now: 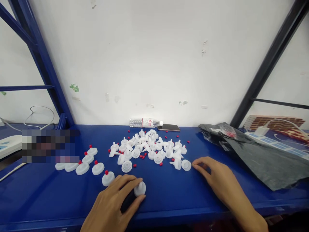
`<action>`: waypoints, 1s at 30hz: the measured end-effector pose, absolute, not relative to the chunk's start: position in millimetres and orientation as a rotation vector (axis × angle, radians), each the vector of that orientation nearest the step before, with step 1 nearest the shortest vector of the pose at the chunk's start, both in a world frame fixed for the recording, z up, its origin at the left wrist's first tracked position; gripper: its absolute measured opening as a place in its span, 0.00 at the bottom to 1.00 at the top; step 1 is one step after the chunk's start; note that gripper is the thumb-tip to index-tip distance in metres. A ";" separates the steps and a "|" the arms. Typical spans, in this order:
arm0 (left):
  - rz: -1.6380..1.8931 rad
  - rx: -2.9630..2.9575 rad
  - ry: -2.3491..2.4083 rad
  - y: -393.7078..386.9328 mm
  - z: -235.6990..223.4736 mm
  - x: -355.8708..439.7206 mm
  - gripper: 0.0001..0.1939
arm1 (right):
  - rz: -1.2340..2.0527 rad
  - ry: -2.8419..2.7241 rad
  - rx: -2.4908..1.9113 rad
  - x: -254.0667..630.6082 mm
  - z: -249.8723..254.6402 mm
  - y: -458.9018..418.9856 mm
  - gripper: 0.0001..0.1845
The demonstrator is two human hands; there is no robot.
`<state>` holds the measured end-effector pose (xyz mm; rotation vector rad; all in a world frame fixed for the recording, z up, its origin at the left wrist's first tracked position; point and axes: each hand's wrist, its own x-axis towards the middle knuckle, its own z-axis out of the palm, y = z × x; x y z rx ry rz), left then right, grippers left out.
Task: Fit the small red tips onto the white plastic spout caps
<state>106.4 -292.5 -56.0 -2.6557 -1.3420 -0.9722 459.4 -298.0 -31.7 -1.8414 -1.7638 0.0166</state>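
My left hand [113,201] grips a white nozzle cap [140,189] between thumb and fingers, its pointed spout up and bare. At the right edge of the pile, my right hand [212,175] has thumb and forefinger pinched together beside a white cap lying on its side [186,165]. Anything between those fingertips is hidden. The pile of white nozzle caps [149,146] spreads over the middle of the blue table, with small red tips [144,155] scattered among it. Left of the pile stand several white caps with red tips on their spouts [98,168], the closest beside my left knuckles [107,178].
A clear water bottle [146,122] lies by the wall, next to a phone [168,128]. At right are a grey plastic bag [260,158] and a power strip [277,141]. Blue shelf posts [45,61] rise at left; the table's front edge [183,216] runs near me.
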 end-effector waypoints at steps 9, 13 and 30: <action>-0.985 -2.622 -1.350 -295.1 -58.2 108.4 0.17 | -0.042 -1.756 -1.751 458.8 -27.1 -302.1 0.17; -0.975 -2.635 -1.326 -294.8 -60.0 107.7 0.17 | -0.120 -1.704 -1.785 464.2 -27.4 -306.2 0.20; -1.081 -2.619 -1.252 -297.3 -50.4 113.9 0.14 | 0.235 -1.540 -1.511 435.0 -19.7 -308.4 0.17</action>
